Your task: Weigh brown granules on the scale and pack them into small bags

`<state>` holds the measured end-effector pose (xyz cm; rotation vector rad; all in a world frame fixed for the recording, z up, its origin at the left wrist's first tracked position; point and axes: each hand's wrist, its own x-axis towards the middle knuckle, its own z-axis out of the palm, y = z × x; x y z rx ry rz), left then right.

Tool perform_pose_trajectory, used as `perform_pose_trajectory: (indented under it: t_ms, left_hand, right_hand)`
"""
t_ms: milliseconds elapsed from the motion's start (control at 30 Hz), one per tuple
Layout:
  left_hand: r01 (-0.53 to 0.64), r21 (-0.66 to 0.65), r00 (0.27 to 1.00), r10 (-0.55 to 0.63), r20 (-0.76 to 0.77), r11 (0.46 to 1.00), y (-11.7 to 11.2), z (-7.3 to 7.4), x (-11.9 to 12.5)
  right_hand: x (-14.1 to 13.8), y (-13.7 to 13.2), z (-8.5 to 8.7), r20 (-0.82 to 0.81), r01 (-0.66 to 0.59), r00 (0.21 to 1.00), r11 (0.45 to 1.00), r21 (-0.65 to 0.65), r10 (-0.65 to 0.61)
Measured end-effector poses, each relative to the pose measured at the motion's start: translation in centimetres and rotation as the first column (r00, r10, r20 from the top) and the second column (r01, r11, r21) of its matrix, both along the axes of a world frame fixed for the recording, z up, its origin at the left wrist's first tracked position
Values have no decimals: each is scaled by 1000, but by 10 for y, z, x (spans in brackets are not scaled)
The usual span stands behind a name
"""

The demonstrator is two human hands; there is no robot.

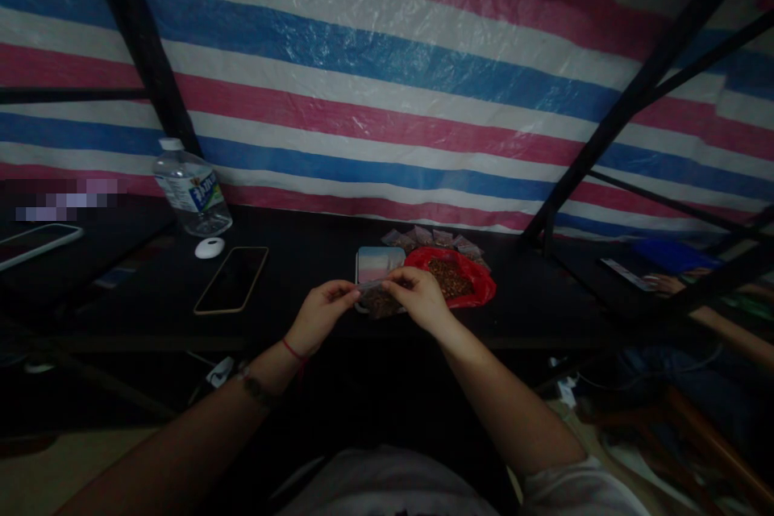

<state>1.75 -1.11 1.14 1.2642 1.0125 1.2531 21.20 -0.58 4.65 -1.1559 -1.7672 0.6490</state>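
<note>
My left hand [320, 313] and my right hand [422, 297] both pinch the top edge of a small clear bag [380, 300] filled with dark brown bits, held just above the black table [302, 274]. Right behind my right hand lies an open red plastic bag [477, 278] holding a heap of the same brown bits [451, 276]. Several small filled packets [432, 239] lie in a row behind the red bag. A pastel card-like thing [378, 262] lies flat just beyond my fingers.
A phone [231, 280] lies face up left of my hands, with a white bottle cap [209, 247] and a water bottle [192, 192] behind it. Another phone [36, 243] sits far left. Another person's hand [665, 284] rests at the right. Striped tarp backs the table.
</note>
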Motion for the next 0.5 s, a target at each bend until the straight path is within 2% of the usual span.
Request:
perform_pose_trajectory:
  t_ms: [167,333,500]
  left_hand:
    - [-39,27,999,38,36,999,-2,0,-2]
    - [-8,50,997,4,80,999,-5,3,-2]
    - [-16,57,1000,15,26,998,-8,5,-2]
  right_hand:
    - [-3,-1,0,4,-2,1000,1000,14,2]
    - [-7,-4,0,-14,-63,998,998,-18,63]
    - [-9,-8,2,3,-73,997,997,-3,73]
